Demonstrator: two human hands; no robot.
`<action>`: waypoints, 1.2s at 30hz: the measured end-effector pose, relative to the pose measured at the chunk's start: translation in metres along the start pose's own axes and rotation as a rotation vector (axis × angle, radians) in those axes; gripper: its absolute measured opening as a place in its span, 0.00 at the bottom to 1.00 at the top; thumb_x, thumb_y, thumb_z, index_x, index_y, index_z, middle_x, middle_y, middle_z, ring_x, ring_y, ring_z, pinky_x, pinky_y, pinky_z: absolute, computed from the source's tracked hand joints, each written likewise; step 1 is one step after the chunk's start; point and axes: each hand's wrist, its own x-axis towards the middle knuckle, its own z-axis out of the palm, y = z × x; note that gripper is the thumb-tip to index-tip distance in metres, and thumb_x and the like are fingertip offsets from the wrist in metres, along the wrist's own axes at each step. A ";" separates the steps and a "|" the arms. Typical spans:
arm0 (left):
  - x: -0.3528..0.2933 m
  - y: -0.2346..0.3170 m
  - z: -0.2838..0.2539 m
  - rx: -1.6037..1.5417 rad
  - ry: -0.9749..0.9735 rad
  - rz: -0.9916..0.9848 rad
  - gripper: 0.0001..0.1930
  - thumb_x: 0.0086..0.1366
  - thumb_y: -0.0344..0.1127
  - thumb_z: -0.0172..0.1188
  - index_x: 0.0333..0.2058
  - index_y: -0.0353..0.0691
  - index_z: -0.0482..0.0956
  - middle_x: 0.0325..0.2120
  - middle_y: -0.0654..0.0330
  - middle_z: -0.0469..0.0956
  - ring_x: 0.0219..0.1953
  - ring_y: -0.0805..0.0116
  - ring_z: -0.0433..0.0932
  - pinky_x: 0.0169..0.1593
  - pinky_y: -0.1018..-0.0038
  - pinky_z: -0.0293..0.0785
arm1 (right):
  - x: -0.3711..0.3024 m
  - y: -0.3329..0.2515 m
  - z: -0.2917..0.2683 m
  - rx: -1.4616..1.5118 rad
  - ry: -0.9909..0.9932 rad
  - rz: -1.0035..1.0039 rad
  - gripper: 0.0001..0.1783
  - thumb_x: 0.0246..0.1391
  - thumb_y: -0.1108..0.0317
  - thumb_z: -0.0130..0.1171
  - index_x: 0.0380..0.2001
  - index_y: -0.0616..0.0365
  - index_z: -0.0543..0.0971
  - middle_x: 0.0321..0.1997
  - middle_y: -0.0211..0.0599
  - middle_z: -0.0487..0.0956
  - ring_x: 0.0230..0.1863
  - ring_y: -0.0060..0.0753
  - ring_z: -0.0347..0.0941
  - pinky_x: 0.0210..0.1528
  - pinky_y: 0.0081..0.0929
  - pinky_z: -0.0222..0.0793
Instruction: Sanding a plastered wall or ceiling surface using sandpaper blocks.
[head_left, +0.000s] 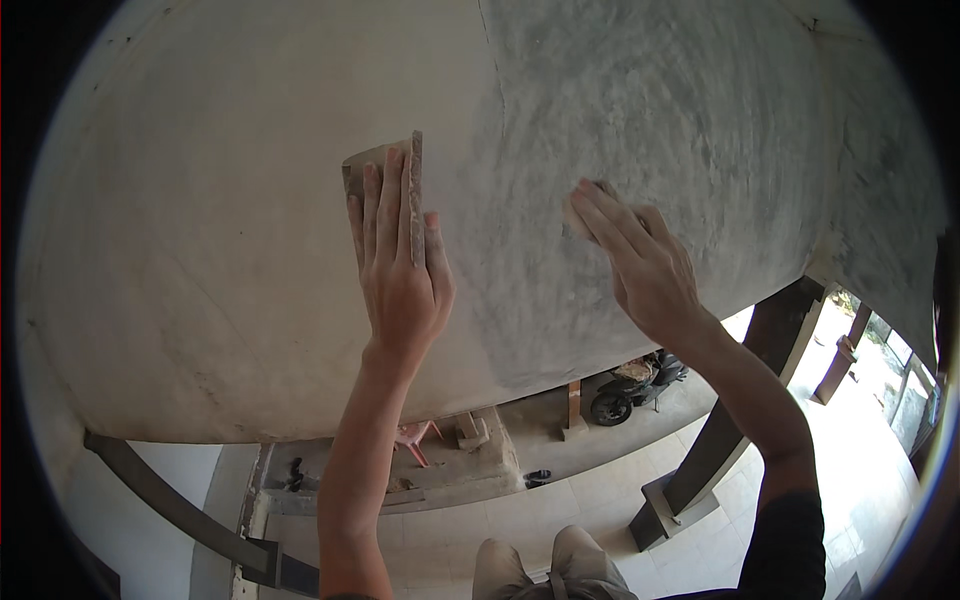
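Note:
A large plastered surface (250, 250) spreads in front of me, smooth beige on the left and mottled grey on the right. My left hand (403, 260) is raised to the beige part. Its fingers lie along a dusty, flat rectangular pad (416, 185) with turned-up edges, and the thumb sits outside the right edge, so the pad is held against the surface. Farther right, my right hand (640, 260) is closed on a small pale piece (577, 222) at the grey plaster. The fingers cover most of this piece, and its kind cannot be made out.
Below the plaster's lower edge are a tiled floor (575, 490), a red plastic chair (415, 437) and a parked motorcycle (630, 395). A dark post (700, 470) rises at the right, and a dark bar (175, 500) slants across the lower left. My knees (500, 570) show at the bottom.

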 end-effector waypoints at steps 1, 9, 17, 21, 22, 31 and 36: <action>0.000 -0.004 0.004 0.013 0.008 0.002 0.25 0.71 0.30 0.45 0.66 0.35 0.60 0.67 0.53 0.61 0.69 0.47 0.57 0.70 0.49 0.50 | 0.020 0.001 0.003 0.005 0.010 -0.010 0.33 0.49 0.81 0.56 0.61 0.53 0.70 0.65 0.29 0.70 0.42 0.35 0.70 0.41 0.29 0.78; -0.005 -0.003 0.018 0.266 -0.063 0.006 0.24 0.73 0.35 0.44 0.66 0.41 0.62 0.65 0.57 0.64 0.68 0.51 0.60 0.70 0.52 0.51 | 0.140 0.032 0.021 -0.507 0.219 -0.245 0.34 0.49 0.73 0.61 0.62 0.51 0.68 0.64 0.29 0.70 0.51 0.33 0.70 0.47 0.28 0.75; -0.007 -0.007 0.016 0.269 -0.067 0.001 0.24 0.73 0.36 0.44 0.66 0.42 0.62 0.66 0.58 0.64 0.69 0.53 0.59 0.70 0.53 0.51 | 0.169 0.025 0.029 -0.728 0.229 -0.082 0.33 0.51 0.74 0.59 0.63 0.53 0.67 0.64 0.27 0.71 0.49 0.34 0.71 0.47 0.28 0.74; -0.005 0.000 0.020 0.268 -0.069 0.008 0.25 0.72 0.35 0.45 0.66 0.42 0.62 0.66 0.58 0.64 0.69 0.55 0.58 0.71 0.53 0.50 | 0.187 0.051 0.014 -0.860 0.248 -0.097 0.34 0.51 0.73 0.61 0.63 0.54 0.66 0.64 0.29 0.70 0.50 0.32 0.71 0.44 0.27 0.75; -0.006 0.000 0.021 0.265 -0.064 0.011 0.25 0.72 0.35 0.45 0.66 0.42 0.62 0.66 0.58 0.64 0.69 0.55 0.58 0.71 0.53 0.50 | 0.200 0.054 0.010 -0.866 0.251 -0.096 0.34 0.51 0.73 0.61 0.63 0.54 0.66 0.64 0.29 0.70 0.50 0.32 0.71 0.44 0.27 0.75; 0.002 -0.009 0.012 0.284 -0.095 0.057 0.25 0.71 0.34 0.47 0.66 0.40 0.63 0.66 0.58 0.64 0.69 0.54 0.59 0.70 0.53 0.51 | 0.214 0.041 0.009 -0.933 0.112 -0.005 0.36 0.52 0.66 0.62 0.64 0.61 0.64 0.61 0.37 0.71 0.55 0.33 0.69 0.45 0.27 0.75; 0.052 -0.023 0.007 0.288 -0.046 0.125 0.25 0.71 0.33 0.47 0.65 0.39 0.63 0.65 0.57 0.65 0.67 0.54 0.61 0.70 0.55 0.53 | 0.235 0.015 -0.009 -1.131 -0.172 0.221 0.36 0.48 0.67 0.65 0.61 0.66 0.67 0.59 0.41 0.73 0.54 0.35 0.68 0.41 0.25 0.73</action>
